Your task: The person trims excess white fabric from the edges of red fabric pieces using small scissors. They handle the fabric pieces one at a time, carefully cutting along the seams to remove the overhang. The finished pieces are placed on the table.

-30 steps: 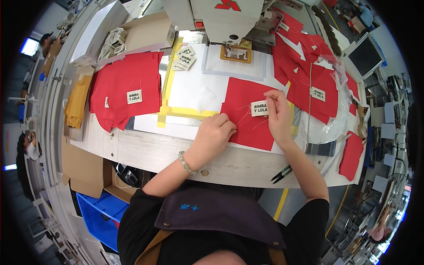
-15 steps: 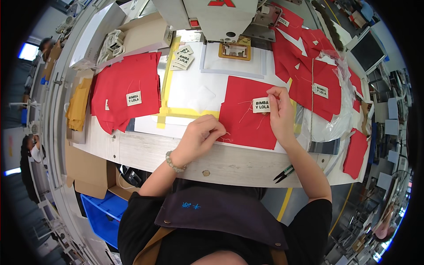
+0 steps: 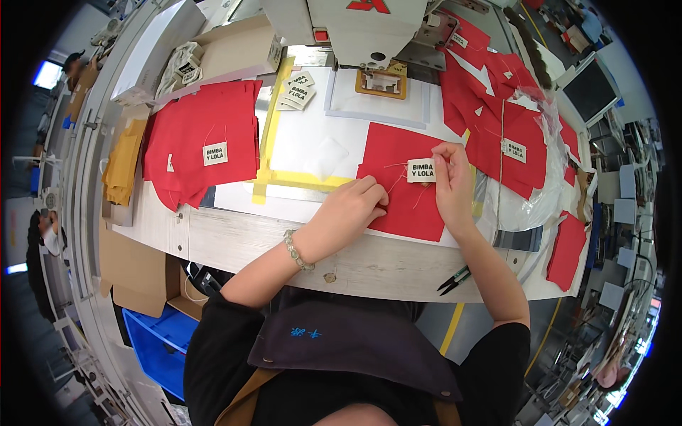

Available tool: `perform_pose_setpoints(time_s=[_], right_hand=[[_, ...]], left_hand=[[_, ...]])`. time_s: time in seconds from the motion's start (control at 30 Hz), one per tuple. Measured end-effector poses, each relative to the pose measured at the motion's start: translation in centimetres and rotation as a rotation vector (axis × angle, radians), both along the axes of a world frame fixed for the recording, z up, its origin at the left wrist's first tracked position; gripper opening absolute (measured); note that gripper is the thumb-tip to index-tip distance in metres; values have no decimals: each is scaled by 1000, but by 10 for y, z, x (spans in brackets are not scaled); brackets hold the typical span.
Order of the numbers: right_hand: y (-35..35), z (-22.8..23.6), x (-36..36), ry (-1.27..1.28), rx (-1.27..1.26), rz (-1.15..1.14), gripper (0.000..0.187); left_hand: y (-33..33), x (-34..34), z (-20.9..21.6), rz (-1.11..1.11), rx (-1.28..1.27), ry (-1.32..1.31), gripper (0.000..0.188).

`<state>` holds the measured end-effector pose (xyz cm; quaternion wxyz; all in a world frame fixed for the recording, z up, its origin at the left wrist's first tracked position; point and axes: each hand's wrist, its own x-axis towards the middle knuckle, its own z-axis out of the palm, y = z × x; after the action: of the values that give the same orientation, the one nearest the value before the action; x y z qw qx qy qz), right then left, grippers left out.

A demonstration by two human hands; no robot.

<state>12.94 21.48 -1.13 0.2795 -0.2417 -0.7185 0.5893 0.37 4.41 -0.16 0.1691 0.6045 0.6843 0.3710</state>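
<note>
Red cloth [image 3: 405, 213] near apparent plastic wrap [image 3: 522, 211]

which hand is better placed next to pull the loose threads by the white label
Probably the left hand: it is close to the loose threads left of the white label, while the right hand is at the label's right edge.

Bins, boxes and a monitor seen around workbench [image 3: 220, 241].
Blue bin [image 3: 156, 355] and open brown cardboard box [image 3: 135, 273] placed below left edge; orange-yellow pieces [image 3: 126, 165] piled at far left; white box [image 3: 160, 50] set behind; dark-screened monitor [image 3: 590, 96] placed at right; yellow floor line [image 3: 452, 328] partly covered.
</note>
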Motion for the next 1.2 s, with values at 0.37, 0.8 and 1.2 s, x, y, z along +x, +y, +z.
perform_pose_setpoints(time_s=[0.37,0.8,1.2], right_hand=[[-1,0,0,12,-15,2,8],[1,-4,0,32,-9,10,8],[0,-2,1,5,-21,4,8]], left_hand=[[10,2,2,-53,-131,203,8],[7,-5,15,-121,-148,31,9],[3,-9,12,-68,-67,92,13]])
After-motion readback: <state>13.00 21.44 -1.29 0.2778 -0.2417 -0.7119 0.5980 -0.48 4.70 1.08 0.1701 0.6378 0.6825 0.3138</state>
